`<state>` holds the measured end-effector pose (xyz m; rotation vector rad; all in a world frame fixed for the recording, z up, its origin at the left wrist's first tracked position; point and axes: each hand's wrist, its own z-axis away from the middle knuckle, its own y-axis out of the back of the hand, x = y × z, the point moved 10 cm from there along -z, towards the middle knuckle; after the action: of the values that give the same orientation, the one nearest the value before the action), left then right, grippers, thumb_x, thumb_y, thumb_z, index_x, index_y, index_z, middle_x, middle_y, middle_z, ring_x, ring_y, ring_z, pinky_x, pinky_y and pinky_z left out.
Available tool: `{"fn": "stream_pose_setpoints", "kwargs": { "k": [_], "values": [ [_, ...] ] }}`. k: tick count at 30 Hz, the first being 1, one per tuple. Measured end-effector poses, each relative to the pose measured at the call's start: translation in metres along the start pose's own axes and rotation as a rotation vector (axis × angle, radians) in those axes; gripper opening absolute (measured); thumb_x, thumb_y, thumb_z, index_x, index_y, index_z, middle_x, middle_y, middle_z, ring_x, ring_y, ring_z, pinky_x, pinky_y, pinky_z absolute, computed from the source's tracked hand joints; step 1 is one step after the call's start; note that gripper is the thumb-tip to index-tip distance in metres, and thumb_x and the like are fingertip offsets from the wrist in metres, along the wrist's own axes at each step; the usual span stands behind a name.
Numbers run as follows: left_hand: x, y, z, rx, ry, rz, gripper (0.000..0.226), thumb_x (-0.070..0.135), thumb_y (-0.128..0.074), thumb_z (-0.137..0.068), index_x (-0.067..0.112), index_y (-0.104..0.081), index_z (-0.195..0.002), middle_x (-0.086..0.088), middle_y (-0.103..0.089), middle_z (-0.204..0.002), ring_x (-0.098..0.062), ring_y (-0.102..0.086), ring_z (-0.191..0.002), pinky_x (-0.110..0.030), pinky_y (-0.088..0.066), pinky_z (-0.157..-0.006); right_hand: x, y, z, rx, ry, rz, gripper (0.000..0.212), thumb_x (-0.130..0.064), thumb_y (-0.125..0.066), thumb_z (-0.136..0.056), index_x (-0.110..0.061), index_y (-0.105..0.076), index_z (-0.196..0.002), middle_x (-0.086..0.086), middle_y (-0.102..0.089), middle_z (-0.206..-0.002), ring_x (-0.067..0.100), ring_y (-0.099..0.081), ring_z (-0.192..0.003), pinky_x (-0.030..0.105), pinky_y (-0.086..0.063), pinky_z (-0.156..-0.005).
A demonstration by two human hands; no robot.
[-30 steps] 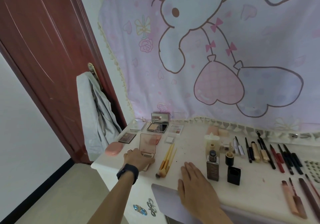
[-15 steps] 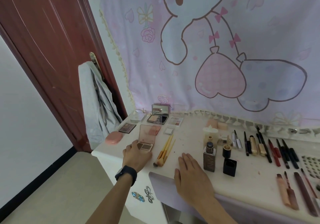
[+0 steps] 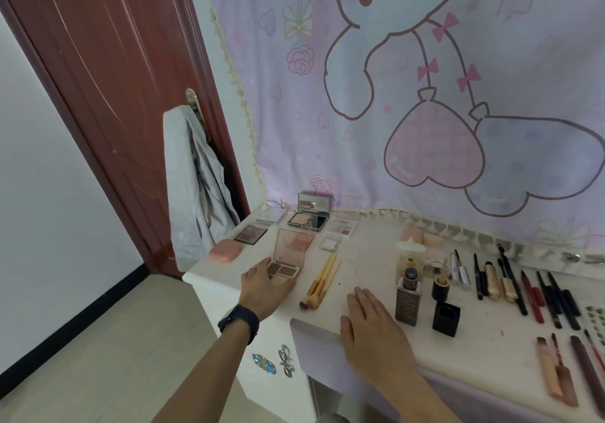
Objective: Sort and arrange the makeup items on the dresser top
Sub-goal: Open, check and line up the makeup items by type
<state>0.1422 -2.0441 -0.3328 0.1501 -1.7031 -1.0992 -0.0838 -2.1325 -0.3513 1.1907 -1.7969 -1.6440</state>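
Note:
My left hand [image 3: 264,286] holds the near edge of an open pink contour palette [image 3: 288,259] on the white dresser top [image 3: 366,259]. My right hand [image 3: 370,321] lies flat on the dresser's front edge, fingers straight. Between the hands lie yellow-handled brushes [image 3: 319,283]. Behind the palette sit a mirrored compact [image 3: 309,214], a dark eyeshadow palette [image 3: 250,234], a pale eyeshadow palette [image 3: 342,226] and a pink oval case [image 3: 226,250]. Right of my right hand stand a brown foundation bottle [image 3: 407,298] and a black cube cap [image 3: 446,319]. Pencils and lipsticks [image 3: 523,286] lie in a row at right.
A brown door [image 3: 108,95] with a grey garment [image 3: 196,177] hung on its handle stands left of the dresser. A pink cartoon curtain [image 3: 393,95] hangs behind it. More tubes [image 3: 556,370] lie near the front right edge. Floor lies open to the left.
My left hand has slid the open pink palette slightly away from me. The camera has tilted down and moved closer. My right hand stays flat on the dresser.

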Motion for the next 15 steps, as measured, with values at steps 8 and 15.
{"fn": "stream_pose_setpoints", "kwargs": {
  "k": [8, 15],
  "values": [
    [-0.038, 0.066, -0.033, 0.179, 0.026, -0.047, 0.052, 0.036, -0.061, -0.089, 0.026, -0.047, -0.139, -0.012, -0.047, -0.135, -0.032, -0.038, -0.125, -0.041, -0.038, -0.104, 0.002, -0.021, -0.012, -0.171, -0.042, 0.05, 0.094, -0.074, 0.001, -0.09, -0.012, 0.004, -0.161, 0.002, 0.013, -0.168, 0.016, 0.017, -0.154, 0.036, 0.012, -0.122],
    [-0.069, 0.075, -0.072, 0.167, 0.131, -0.24, 0.068, 0.053, -0.058, -0.088, 0.037, -0.031, -0.148, -0.015, -0.016, -0.161, -0.035, -0.018, -0.146, -0.05, -0.024, -0.115, -0.003, -0.021, -0.012, -0.156, -0.031, 0.112, 0.1, -0.075, 0.01, -0.083, -0.011, 0.008, -0.16, 0.006, 0.014, -0.168, 0.02, 0.017, -0.155, 0.039, 0.012, -0.122]
  ]
}}
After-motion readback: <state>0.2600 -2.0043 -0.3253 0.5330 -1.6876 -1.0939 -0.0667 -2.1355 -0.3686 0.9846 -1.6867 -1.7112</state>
